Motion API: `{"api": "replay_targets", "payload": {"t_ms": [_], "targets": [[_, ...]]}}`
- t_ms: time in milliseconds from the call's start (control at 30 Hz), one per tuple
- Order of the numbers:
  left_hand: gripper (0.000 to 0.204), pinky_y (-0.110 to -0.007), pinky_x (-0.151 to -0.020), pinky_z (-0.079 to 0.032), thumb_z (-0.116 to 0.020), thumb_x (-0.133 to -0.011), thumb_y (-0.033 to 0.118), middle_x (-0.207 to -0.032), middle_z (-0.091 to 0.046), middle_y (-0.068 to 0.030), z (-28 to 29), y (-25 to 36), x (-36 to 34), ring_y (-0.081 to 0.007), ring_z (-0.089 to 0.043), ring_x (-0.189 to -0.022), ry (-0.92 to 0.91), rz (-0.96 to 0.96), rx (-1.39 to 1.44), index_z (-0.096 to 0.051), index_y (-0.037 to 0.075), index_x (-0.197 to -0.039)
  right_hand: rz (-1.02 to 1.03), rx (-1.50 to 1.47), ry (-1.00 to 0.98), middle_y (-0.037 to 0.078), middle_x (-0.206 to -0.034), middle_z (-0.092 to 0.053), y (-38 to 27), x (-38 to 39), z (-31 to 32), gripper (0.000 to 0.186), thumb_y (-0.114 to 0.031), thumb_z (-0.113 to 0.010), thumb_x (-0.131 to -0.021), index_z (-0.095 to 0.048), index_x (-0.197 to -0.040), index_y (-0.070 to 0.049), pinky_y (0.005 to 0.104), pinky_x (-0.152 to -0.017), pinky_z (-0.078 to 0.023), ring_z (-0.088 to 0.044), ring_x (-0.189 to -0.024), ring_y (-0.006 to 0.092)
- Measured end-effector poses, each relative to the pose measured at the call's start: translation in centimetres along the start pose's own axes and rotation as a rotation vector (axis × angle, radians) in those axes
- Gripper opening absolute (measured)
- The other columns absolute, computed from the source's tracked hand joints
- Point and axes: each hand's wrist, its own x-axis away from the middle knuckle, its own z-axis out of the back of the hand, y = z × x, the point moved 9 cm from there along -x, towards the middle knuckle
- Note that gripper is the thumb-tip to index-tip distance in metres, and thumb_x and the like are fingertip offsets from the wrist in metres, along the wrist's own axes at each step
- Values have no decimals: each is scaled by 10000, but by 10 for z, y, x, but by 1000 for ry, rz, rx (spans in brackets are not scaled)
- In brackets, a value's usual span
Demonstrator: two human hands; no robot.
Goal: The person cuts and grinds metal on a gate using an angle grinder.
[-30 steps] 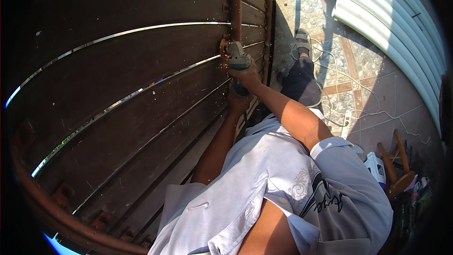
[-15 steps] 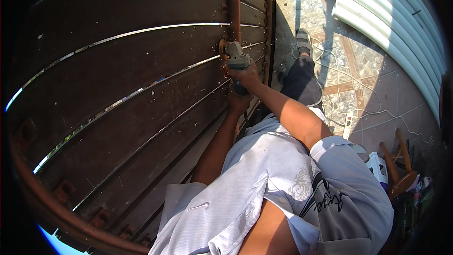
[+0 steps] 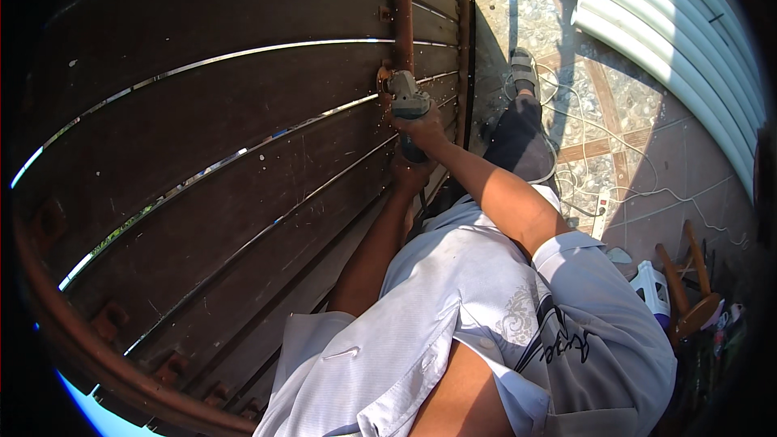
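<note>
An angle grinder (image 3: pixel 409 93) is held against a rusty upright metal post (image 3: pixel 403 20), where its disc (image 3: pixel 383 81) meets the metal and small specks, apparently sparks, scatter around it. My right hand (image 3: pixel 422 123) is closed round the grinder just behind its head. Lower down, my left hand (image 3: pixel 410 168) grips the rear of the grinder's dark body, partly hidden by the tool and my right wrist. Dark brown horizontal slats (image 3: pixel 227 73) with light showing through narrow gaps stand just left of the tool, fixed within a rusty frame.
Long white corrugated or tubular pieces (image 3: pixel 664 40) lie along the right. My sandalled foot (image 3: pixel 524 73) rests on the tiled floor (image 3: pixel 599 105) among loose cables. A power strip (image 3: pixel 601 214), a wooden stool (image 3: pixel 698 316) and a white plastic object (image 3: pixel 651 287) are at lower right.
The grinder and both hands stay in nearly the same place. The spray of orange sparks around the disc looks fainter now than half a second ago.
</note>
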Motion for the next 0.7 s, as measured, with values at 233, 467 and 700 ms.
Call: {"api": "replay_targets", "payload": {"t_ms": [233, 467, 700], "targets": [[819, -372, -876, -535, -897, -629, 358, -1162, -672, -147, 0, 0, 4, -234, -684, -1043, -11, 102, 27, -533, 17, -1278, 41, 47, 10, 162, -1142, -611, -6, 1, 0, 865, -373, -916, -595, -473, -1213, 40, 387, -896, -512, -632, -1056, 277], [727, -353, -844, -541, -903, -631, 313, -1117, -691, -122, -5, -2, 1, -203, -686, -991, -102, 85, 22, -584, 11, -1210, 67, -25, -11, 138, -1113, -608, -4, 0, -2, 840, -350, -904, -617, -461, -1218, 35, 382, -894, -508, -629, -1036, 267], [738, -371, -864, -536, -898, -635, 350, -1105, -698, -128, 3, 4, 4, -228, -691, -1008, 4, 41, 34, -584, 30, -1221, 29, -1, -36, 156, -1130, -611, -2, 0, -5, 844, -359, -899, -625, -453, -1222, 37, 390, -910, -508, -631, -1051, 283]]}}
